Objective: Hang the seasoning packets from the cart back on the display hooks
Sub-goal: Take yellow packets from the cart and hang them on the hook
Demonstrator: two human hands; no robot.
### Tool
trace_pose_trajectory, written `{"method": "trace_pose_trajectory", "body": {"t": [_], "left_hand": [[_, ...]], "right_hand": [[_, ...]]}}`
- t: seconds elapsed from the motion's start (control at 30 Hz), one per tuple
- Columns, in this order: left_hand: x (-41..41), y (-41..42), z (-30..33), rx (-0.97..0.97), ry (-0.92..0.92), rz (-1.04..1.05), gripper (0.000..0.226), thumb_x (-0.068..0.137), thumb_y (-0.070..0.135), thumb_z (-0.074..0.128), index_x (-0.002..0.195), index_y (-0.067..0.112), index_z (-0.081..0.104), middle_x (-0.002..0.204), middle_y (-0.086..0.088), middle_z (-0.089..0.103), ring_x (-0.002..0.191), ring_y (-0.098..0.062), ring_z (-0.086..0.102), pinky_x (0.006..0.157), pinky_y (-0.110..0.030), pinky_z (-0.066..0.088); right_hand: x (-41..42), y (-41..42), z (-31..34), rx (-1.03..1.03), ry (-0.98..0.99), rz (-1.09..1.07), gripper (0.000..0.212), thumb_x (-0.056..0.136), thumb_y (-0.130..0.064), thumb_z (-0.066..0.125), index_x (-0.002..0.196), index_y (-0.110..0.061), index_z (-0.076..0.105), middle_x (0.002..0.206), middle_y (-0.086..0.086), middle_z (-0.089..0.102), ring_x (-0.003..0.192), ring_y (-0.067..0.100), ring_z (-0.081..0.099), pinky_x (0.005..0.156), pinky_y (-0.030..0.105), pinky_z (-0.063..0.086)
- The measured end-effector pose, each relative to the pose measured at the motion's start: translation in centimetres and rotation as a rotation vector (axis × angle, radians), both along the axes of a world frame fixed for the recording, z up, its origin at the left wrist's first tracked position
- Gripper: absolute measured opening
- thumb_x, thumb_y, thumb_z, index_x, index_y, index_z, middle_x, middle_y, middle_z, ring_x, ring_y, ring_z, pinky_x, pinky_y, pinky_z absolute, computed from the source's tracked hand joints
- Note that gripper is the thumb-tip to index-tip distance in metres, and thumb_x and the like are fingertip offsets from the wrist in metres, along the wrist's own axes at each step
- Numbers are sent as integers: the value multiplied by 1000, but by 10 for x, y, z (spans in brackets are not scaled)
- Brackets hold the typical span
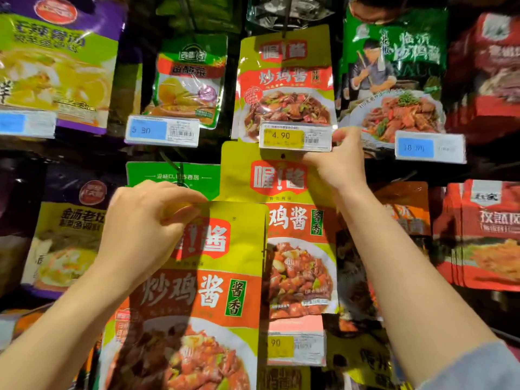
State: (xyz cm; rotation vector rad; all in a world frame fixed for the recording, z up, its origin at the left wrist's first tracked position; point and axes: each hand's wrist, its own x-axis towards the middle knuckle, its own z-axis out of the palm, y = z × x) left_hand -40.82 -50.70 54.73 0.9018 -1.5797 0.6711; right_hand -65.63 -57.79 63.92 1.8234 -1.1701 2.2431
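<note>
Now mid-hang: left hand (146,220) pinches packet (213,277) top, right hand (342,161) grips price tag (295,136); next, thread hole onto hook.

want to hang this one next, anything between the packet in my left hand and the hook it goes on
Yes. The packet pinched by the left hand hangs low; the yellow price tag fronts the hook, the right hand is at that tag, and another packet lies between.

Display wall packed edge to edge with hanging packets. Yellow price tag (295,136) fronts the hook above the raised packet (281,175); neighbouring tags (162,130) and (430,147) flank it, dark gaps between.
</note>
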Motion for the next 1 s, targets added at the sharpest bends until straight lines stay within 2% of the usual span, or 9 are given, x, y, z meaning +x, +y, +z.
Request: {"method": "trace_pose_trajectory", "body": {"t": [0.13,0.2,0.3,0.43,0.63,0.77,0.87,0.93,1.0], "left_hand": [[-4,3,1,-32,17,18,13,79,14,71,90,20,75,85,3,70,79,-18,64,75,-44,53],[-5,3,2,-23,29,22,18,77,8,73,91,20,74,86,3,70,80,-17,63,77,-44,53],[-6,0,0,-21,35,37,18,78,10,73,91,22,74,86,7,69,80,-16,62,77,-48,51],[-9,-2,-2,-26,22,45,17,78,24,62,90,24,74,84,7,69,77,-17,61,74,-48,51],[-14,-10,-2,-32,-53,103,19,78,26,59,90,27,73,83,7,70,75,-20,62,71,-46,48],[-22,-14,1,-67,-60,132,17,78,14,73,90,25,73,84,6,71,75,-21,61,69,-34,34],[-23,-16,1,-74,-50,124,19,78,12,73,92,25,73,84,6,70,76,-21,61,70,-34,31],[-22,-18,0,-66,-37,103,21,78,11,73,92,25,73,85,6,70,78,-21,61,70,-34,32],[-21,-19,-2,-60,-29,89,23,77,9,74,92,25,73,85,6,70,78,-21,61,70,-34,32]], "right_hand": [[0,0,-4,-93,40,-67,48,69,-12,73,95,-16,33,81,-8,46,75,15,49,58,30,38],[-2,-1,-8,-153,76,-84,48,68,-11,71,94,-16,32,86,-2,50,80,20,52,60,31,40],[-2,-1,-13,-197,79,-73,49,69,-11,72,95,-16,31,80,-10,47,80,19,53,59,27,39],[5,1,-18,-235,48,-40,52,68,-11,72,98,-18,30,85,-3,55,83,20,59,70,40,48],[10,3,-29,-285,-20,3,59,72,-2,69,122,-11,38,75,-22,45,66,-17,52,56,9,39],[13,0,-25,-268,8,-57,65,71,-3,69,125,-16,35,74,-18,50,56,3,52,48,15,36],[13,-7,-28,-266,72,-126,69,72,-4,69,129,-19,33,79,-10,56,60,12,52,48,12,39],[12,-13,-35,-244,105,-163,73,74,-4,69,134,-20,30,80,-7,56,59,10,49,46,7,36],[11,-19,-40,-215,102,-182,73,76,-5,68,135,-21,28,68,-7,53,55,5,47,43,11,34]]}}
